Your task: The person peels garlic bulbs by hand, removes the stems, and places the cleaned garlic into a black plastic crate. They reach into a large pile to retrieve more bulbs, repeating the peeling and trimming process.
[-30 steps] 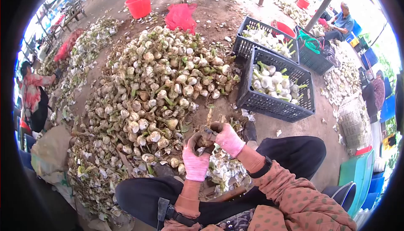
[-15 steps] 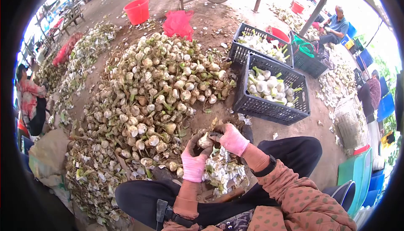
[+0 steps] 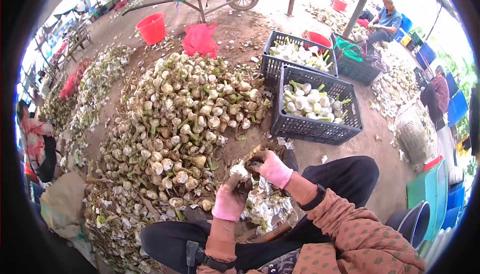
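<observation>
Held in my left hand (image 3: pixel 231 198) is a garlic bulb (image 3: pixel 240 170), white on its upper side, with the fingers closed round it from below. My right hand (image 3: pixel 274 168) is right beside the bulb, its fingertips pinched at the bulb's dry outer skin. Both hands wear pink gloves with dark, soiled fingers. Under them, between my legs, lies a heap of white and brown garlic skins (image 3: pixel 270 208). A large pile of untrimmed garlic (image 3: pixel 170 119) spreads out in front and to the left.
A black crate (image 3: pixel 320 133) of cleaned garlic stands front right, another black crate (image 3: pixel 267 66) behind it. Further off are a red bucket (image 3: pixel 151 29), a red mesh bag (image 3: pixel 200 40) and a wooden cart (image 3: pixel 200 4). Other people sit at both sides. A dark bucket (image 3: pixel 417 224) is at my right.
The bulb in my left hand has turned, showing more white. My left hand has dropped slightly lower on it; my right hand stays beside it. The whole view has shifted a little.
</observation>
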Available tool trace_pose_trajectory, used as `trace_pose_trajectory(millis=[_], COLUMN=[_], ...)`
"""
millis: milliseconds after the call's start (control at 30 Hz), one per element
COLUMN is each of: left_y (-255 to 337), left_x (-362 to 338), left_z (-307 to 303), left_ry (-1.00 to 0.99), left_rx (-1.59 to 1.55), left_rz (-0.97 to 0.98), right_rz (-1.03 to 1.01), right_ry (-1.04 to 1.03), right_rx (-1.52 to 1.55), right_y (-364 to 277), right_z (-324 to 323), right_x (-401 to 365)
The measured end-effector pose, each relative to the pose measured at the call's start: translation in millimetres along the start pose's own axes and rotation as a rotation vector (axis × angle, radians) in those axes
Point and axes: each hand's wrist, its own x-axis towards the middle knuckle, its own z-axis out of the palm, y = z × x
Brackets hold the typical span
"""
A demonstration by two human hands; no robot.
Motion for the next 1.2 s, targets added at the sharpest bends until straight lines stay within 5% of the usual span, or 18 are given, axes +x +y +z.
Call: trace_pose_trajectory(millis=[67, 133, 167, 467, 800, 833, 967, 1033, 1200], left_y=[-5.9, -12.9, -14.7, -0.1, -12.2, -10.9, -9.4, -10.8, -7.3], left_x=[-1.1, 0.9, 2.0, -6.8, 0.8, -0.1, -1.6, 11.6, 1.8], left_z=[8.6, 6.0, 5.6, 8.3, -14.3, -14.7, -7.0, -33.2, 4.2], left_ry=[0.042, 0.079, 0.118, 0.170, 0.048, 0.047, 0.063, 0.068, 0.081], left_rx=[0.189, 0.723, 0.714, 0.367, 0.344, 0.338, 0.343, 0.434, 0.339], left_rz=[0.113, 0.531, 0.624, 0.351, 0.090, 0.115, 0.174, 0.169, 0.178], right_rz=[-0.029, -0.067, -0.071, -0.303, -0.209, -0.062, -0.159, -0.262, -0.257], right_ry=[0.075, 0.089, 0.088, 0.153, 0.311, 0.356, 0.238, -0.016, -0.089], right_rx=[-0.009, -0.021, -0.082, -0.168, -0.735, -0.750, -0.697, -0.354, -0.262], right_y=[2.7, 0.7, -1.6, 38.1, 60.9, 66.6, 33.0, 15.7, -20.9], right_z=[7.3, 13.7, 15.8, 21.0, -12.2, -17.4, -32.3, -38.4, -24.3], right_x=[-1.5, -6.5, -8.0, 6.1, 33.6, 36.8, 18.5, 12.7, -2.4])
